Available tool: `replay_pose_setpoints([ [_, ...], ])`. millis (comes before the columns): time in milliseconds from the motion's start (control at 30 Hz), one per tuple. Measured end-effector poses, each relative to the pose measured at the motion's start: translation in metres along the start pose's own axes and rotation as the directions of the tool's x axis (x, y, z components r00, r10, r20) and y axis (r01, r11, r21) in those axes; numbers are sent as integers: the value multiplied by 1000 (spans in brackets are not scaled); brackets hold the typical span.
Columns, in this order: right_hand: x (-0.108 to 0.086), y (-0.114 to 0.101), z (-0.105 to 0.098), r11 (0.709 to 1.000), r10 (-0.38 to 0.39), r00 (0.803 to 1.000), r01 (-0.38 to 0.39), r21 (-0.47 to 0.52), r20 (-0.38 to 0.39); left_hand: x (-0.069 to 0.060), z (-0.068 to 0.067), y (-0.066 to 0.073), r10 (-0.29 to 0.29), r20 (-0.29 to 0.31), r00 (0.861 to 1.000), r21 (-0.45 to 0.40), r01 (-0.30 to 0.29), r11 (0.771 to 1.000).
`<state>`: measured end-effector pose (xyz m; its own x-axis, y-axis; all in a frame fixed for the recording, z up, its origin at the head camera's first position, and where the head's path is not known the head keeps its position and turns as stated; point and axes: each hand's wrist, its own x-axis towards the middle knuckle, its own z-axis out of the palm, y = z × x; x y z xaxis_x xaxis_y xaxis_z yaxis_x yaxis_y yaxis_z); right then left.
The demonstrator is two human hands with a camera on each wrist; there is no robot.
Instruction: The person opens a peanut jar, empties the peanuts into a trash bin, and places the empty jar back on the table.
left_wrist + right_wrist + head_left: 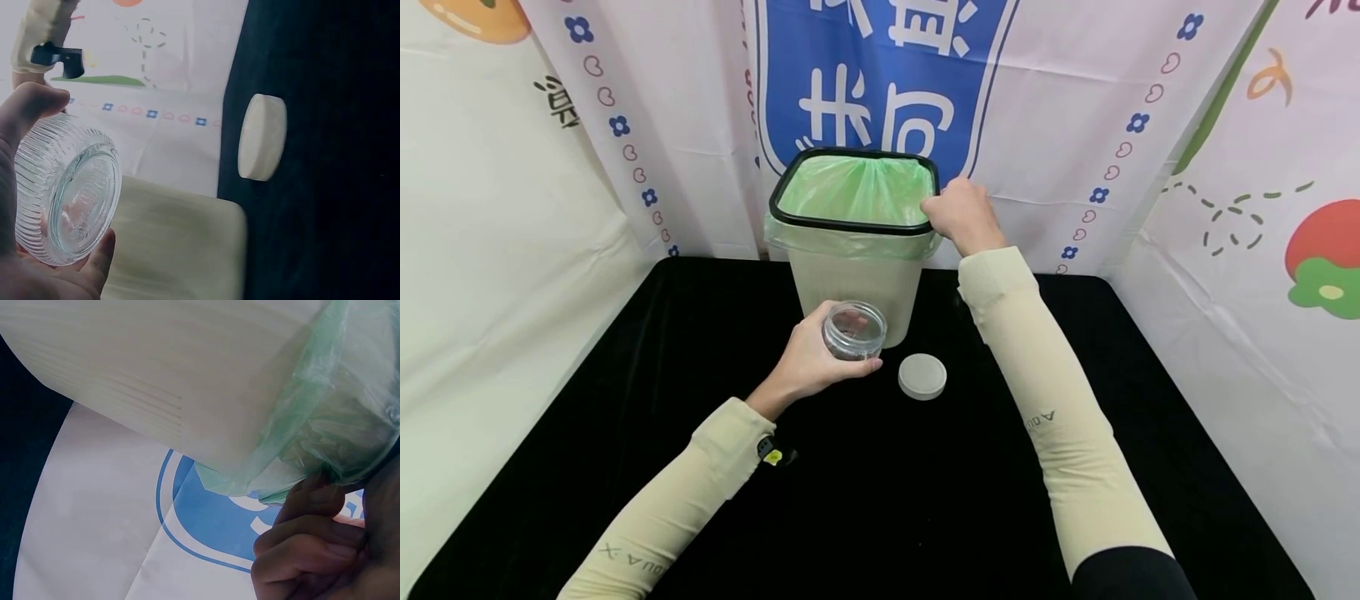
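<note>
My left hand (pixel 802 360) holds a clear glass jar (pixel 854 332) without a lid, its mouth facing up toward the head camera. In the left wrist view, thumb and fingers wrap the ribbed side of the jar (pixel 69 187). Behind it stands an off-white trash bin (pixel 861 271) with a black rim and a green plastic liner (pixel 857 187). My right hand (pixel 967 215) grips the bin's right rim. Up close in the right wrist view, its fingers (pixel 306 553) curl beside the liner's edge (pixel 312 394). A round white lid (pixel 922 377) lies on the table, right of the jar.
Black cloth covers the table (pixel 880 500). Directly behind the bin hangs a printed curtain (pixel 1060 100) with a blue panel. White printed sheets (pixel 1247 333) close off both sides.
</note>
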<state>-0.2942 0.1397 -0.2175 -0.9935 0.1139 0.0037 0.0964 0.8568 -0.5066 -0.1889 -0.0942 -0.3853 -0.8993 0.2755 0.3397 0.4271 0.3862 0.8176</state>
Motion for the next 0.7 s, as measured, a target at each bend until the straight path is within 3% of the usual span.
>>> replay_pose_setpoints([
  [233, 0, -1, 1, 1000, 5, 1000, -5, -4, 1, -2, 6, -10, -43, 25, 999, 15, 43, 999],
  [700, 0, 1, 0, 1000, 8, 1000, -8, -5, 10, -7, 16, -29, -66, 19, 998, 38, 65, 997],
])
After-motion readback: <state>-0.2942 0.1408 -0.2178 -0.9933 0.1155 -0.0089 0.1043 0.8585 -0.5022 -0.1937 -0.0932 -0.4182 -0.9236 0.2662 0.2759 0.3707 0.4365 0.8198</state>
